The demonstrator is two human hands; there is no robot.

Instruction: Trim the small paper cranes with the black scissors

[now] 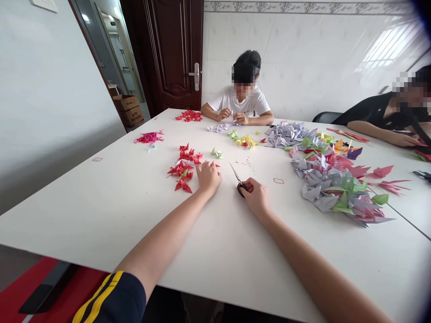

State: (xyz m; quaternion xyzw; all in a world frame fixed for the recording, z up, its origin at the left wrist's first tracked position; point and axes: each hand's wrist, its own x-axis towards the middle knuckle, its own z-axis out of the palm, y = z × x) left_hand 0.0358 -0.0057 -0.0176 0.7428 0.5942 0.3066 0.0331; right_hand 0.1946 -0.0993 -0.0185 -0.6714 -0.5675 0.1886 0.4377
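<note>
My right hand (256,196) is closed around the black handles of a pair of scissors (239,177), whose metal blades point away toward the upper left. To its left, my left hand (209,178) rests low over the table with its fingers bent. A red paper tip (217,165) pokes out beside those fingers; the rest of that folded piece is hidden behind my hand. Just left of this hand lies a loose group of red paper cranes (183,168) with a few green and white ones. One pale green crane (217,154) sits beyond my fingertips.
A big heap of grey, pink and green paper cranes (332,179) covers the right side of the white table (134,224). Farther off are red cranes (188,115), yellow cranes (247,141) and a pink pile (148,137). Two other people (240,101) sit working across and at right.
</note>
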